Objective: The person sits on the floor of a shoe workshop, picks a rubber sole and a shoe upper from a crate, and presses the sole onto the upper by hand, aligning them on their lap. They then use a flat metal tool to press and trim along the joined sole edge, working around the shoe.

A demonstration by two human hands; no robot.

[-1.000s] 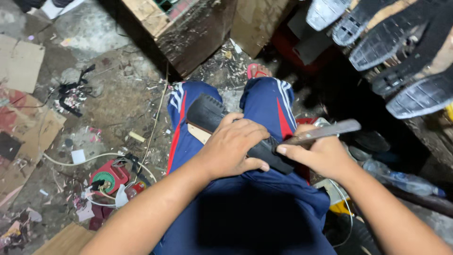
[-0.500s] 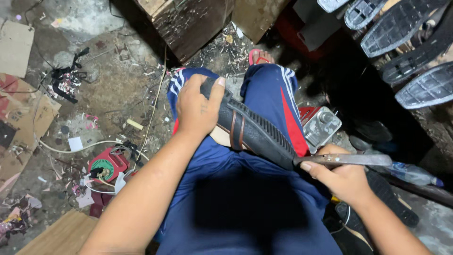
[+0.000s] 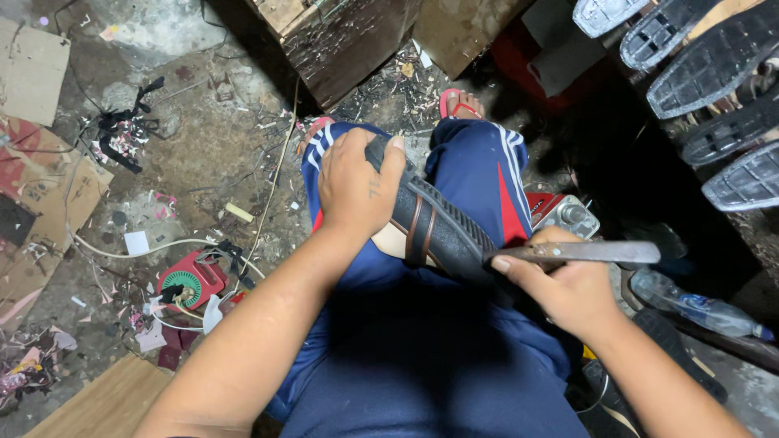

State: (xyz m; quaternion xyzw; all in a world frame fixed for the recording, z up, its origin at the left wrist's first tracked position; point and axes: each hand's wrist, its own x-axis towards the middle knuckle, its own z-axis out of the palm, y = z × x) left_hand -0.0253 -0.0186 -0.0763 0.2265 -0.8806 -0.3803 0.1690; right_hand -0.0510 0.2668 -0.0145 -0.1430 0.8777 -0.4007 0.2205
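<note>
A black sandal with brown straps (image 3: 438, 227) lies sole-up across my lap, on blue track trousers (image 3: 479, 170). My left hand (image 3: 357, 186) grips its toe end from above, fingers curled over the edge. My right hand (image 3: 560, 284) holds a flat grey metal blade tool (image 3: 592, 253), whose near end touches the heel end of the sandal. My feet wear red flip-flops (image 3: 458, 104) on the dirty floor.
Several black shoe soles (image 3: 714, 89) hang at the upper right. A wooden box (image 3: 341, 40) stands ahead. A red device with cables (image 3: 188, 280), cardboard (image 3: 40, 186), a plank (image 3: 97, 401) and scraps litter the floor at left. A plastic bottle (image 3: 698, 304) lies at right.
My left hand slid from the sandal's middle up to its toe end. My right hand and the blade dropped from above the sandal to its heel end.
</note>
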